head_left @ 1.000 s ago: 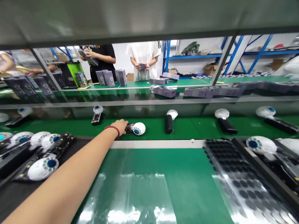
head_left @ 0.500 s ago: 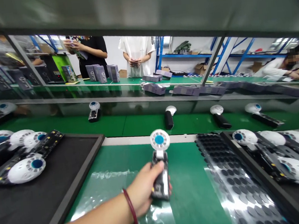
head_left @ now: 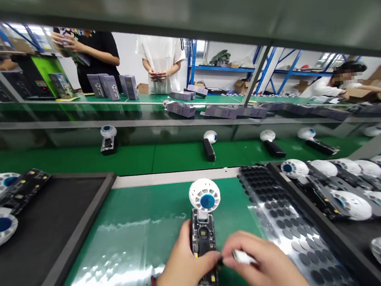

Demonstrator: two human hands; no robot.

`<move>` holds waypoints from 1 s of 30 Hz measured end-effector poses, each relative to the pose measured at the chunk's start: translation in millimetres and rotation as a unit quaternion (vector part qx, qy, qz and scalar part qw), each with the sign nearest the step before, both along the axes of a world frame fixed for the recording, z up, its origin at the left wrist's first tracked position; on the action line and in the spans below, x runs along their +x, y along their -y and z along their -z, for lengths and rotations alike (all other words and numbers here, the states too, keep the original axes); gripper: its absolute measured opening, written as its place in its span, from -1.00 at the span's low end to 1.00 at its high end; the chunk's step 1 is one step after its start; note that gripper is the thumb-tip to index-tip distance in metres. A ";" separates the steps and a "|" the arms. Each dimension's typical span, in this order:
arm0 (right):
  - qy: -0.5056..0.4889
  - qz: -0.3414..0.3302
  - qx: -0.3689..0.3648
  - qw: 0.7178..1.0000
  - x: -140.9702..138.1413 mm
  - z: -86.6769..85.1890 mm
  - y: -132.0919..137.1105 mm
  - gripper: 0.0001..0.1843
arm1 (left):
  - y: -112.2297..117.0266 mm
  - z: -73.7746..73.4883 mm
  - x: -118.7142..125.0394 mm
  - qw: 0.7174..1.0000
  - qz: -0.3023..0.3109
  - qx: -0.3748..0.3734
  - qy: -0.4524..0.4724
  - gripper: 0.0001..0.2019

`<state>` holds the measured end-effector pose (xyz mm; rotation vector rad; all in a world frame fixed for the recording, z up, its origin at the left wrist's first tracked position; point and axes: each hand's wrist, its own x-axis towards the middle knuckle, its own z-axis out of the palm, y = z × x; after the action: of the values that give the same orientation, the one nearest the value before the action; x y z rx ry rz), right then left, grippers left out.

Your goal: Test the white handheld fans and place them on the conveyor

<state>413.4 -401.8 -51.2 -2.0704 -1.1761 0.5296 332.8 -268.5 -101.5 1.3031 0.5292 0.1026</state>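
At lower centre, the left hand [head_left: 185,265] is clamping a handheld fan [head_left: 204,231], apparently steadying it, while the right hand [head_left: 264,257] is gripping a white piece [head_left: 243,257].

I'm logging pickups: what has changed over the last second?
The left hand, at the green strip a second ago, has drawn a white-headed device back toward the person and holds it. The right hand has come into view, holding a small white object. The sheet of black discs still lies beside the right-hand tray.
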 end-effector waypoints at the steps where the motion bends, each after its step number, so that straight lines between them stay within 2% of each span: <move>1: -0.009 0.025 0.015 1.000 3.9 0.6 -9.3 -0.76 | -0.1 1.5 -0.5 1.000 0.004 0.023 0.004 -0.49; 3: -0.015 0.054 0.034 0.998 7.1 1.7 -23.5 -0.68 | 0.2 4.0 -0.7 0.998 0.020 0.052 0.009 -0.49; 7: -0.016 0.046 0.035 0.998 5.8 2.4 -33.4 -0.66 | 1.7 3.7 1.3 0.997 0.033 0.075 -0.013 -0.52; 15: 0.001 0.031 0.047 0.998 6.1 7.5 -31.6 -0.71 | 0.3 -6.5 2.0 0.992 0.045 0.107 -0.046 -0.58; 19: 0.019 0.025 0.042 0.999 5.2 10.1 -31.5 -0.75 | 1.8 -5.8 2.5 0.992 0.044 0.107 -0.049 -0.58; 24: 0.035 0.019 0.038 0.999 4.6 12.6 -30.6 -0.75 | 5.4 -2.5 4.3 0.992 0.007 0.119 -0.052 -0.60; 30: 0.062 0.017 0.029 0.998 5.9 20.3 -28.6 -0.71 | 4.0 -5.9 4.0 0.991 0.021 0.117 -0.058 -0.61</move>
<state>419.3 -373.2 -71.4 -2.0933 -1.2106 0.3515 336.8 -272.5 -95.7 1.5564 0.6009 0.0548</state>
